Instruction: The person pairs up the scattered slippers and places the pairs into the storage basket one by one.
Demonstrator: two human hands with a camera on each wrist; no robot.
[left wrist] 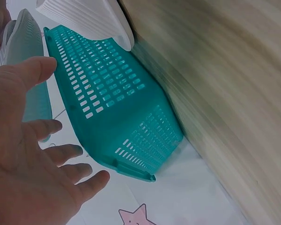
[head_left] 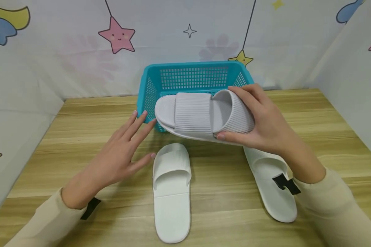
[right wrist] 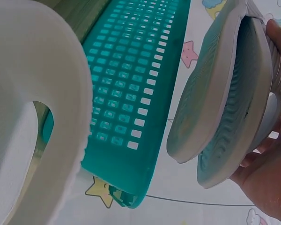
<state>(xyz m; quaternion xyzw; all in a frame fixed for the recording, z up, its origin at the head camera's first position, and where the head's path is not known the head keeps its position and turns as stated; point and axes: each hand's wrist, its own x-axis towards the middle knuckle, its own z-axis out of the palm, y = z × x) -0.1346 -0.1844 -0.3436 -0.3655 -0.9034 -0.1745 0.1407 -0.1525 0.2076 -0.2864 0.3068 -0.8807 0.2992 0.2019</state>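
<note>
My right hand [head_left: 267, 120] grips a pair of pale grey-lilac slippers [head_left: 193, 111], thumb at the near side and fingers over the far side. Held above the front of a teal basket [head_left: 148, 73], the pair shows ribbed straps; two soles [right wrist: 210, 84] lie against each other in the right wrist view. My left hand [head_left: 117, 156] has its fingers spread, close to the pair's left end and the basket's front left corner. In the left wrist view the left palm [left wrist: 33, 183] holds nothing. Two white slippers lie on the table, one left [head_left: 172, 209], one right [head_left: 275, 185].
The basket stands at the back of the wooden table [head_left: 89, 133], near a white cloth backdrop [head_left: 160, 41] printed with stars. More white cloth hangs at both sides. The right forearm sleeve [head_left: 337, 199] passes beside the right white slipper.
</note>
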